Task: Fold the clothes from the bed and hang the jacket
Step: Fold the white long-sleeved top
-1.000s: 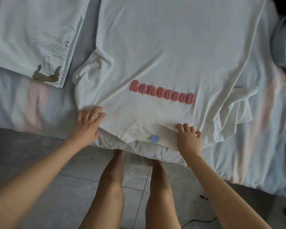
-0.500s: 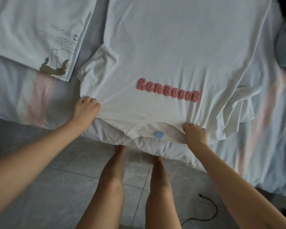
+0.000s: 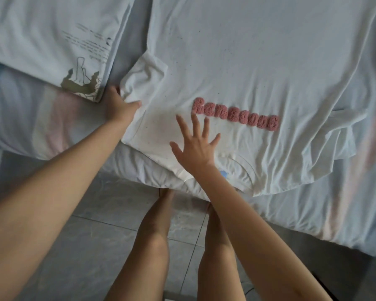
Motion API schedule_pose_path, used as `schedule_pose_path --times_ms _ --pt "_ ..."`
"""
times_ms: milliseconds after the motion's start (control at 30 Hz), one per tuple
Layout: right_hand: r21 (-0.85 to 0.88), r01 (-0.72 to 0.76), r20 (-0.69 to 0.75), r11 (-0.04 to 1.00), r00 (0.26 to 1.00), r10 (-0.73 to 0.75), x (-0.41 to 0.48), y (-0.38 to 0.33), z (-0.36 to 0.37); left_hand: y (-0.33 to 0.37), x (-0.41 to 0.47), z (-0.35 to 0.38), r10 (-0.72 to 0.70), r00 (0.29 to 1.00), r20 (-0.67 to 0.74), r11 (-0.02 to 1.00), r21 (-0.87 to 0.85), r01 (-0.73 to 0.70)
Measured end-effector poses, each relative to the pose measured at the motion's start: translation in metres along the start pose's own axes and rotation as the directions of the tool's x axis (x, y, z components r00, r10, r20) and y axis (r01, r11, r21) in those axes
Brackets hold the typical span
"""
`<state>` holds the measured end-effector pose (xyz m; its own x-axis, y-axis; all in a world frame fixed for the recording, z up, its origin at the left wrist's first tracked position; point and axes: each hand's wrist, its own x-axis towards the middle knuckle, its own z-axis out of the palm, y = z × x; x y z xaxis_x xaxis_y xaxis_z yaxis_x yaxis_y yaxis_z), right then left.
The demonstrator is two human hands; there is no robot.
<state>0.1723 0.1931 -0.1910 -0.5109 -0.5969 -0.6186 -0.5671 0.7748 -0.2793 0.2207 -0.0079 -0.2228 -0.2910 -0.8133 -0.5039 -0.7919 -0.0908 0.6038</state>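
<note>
Right hand [image 3: 195, 148] off the collar [image 3: 246, 170] now, fingers spread wide, flat on white T-shirt [image 3: 248, 61] nr pink lettering [image 3: 237, 116], left hand [image 3: 119, 105] shifted up, gripping its sleeve [image 3: 143, 81]

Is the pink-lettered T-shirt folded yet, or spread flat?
Spread out, unfolded: T-shirt lies front up on the bed, lettering exposed, nothing folded over; left hand grips one sleeve.

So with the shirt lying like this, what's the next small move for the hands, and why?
Probably the left hand should carry the sleeve it grips inward over the white T-shirt. The shirt lies spread on the bed, that sleeve sticks out bunched, and the right hand is spread flat on it beside the pink lettering, apparently steadying the body.
</note>
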Motion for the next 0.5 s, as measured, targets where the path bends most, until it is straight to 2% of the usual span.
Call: schedule_pose_path --times_ms 100,167,233,267,333,367,400,433,500 --pt "-0.120 0.093 0.152 0.988 0.986 -0.074 0.002 0.000 0.028 -0.009 0.002 -0.016 0.108 0.984 -0.139 0.989 0.120 -0.091" --pt "-0.214 0.270 0.272 0.939 0.940 -0.208 -0.015 0.000 0.041 -0.015 -0.001 -0.031 0.179 0.966 -0.189 0.952 0.280 -0.122" --pt "-0.174 0.413 0.335 0.894 0.878 -0.341 -0.030 0.002 0.040 -0.020 -0.010 -0.036 0.264 0.942 -0.210 0.876 0.461 -0.142" --pt "-0.069 0.418 0.289 0.906 0.878 -0.383 -0.035 0.006 0.034 -0.021 -0.016 -0.034 0.292 0.925 -0.243 0.852 0.506 -0.136" --pt "0.142 0.326 0.006 0.935 0.944 -0.330 -0.036 0.024 0.019 -0.017 -0.036 -0.020 0.340 0.898 -0.279 0.836 0.527 -0.153" --pt "0.120 0.267 -0.178 0.956 0.953 -0.244 -0.033 0.038 0.012 -0.014 -0.047 -0.010 0.396 0.889 -0.230 0.815 0.534 -0.225" --pt "0.060 0.184 -0.310 0.981 0.938 -0.157 -0.030 0.056 0.003 -0.013 -0.057 0.000 0.482 0.867 -0.122 0.760 0.550 -0.345" --pt "0.018 0.083 -0.371 0.996 0.926 -0.071 -0.027 0.078 -0.004 -0.013 -0.067 0.013 0.575 0.817 0.038 0.658 0.573 -0.489" --pt "-0.055 -0.086 -0.289 0.995 0.955 0.067 -0.027 0.131 -0.010 -0.025 -0.079 0.037 0.644 0.642 0.416 0.356 0.580 -0.733"
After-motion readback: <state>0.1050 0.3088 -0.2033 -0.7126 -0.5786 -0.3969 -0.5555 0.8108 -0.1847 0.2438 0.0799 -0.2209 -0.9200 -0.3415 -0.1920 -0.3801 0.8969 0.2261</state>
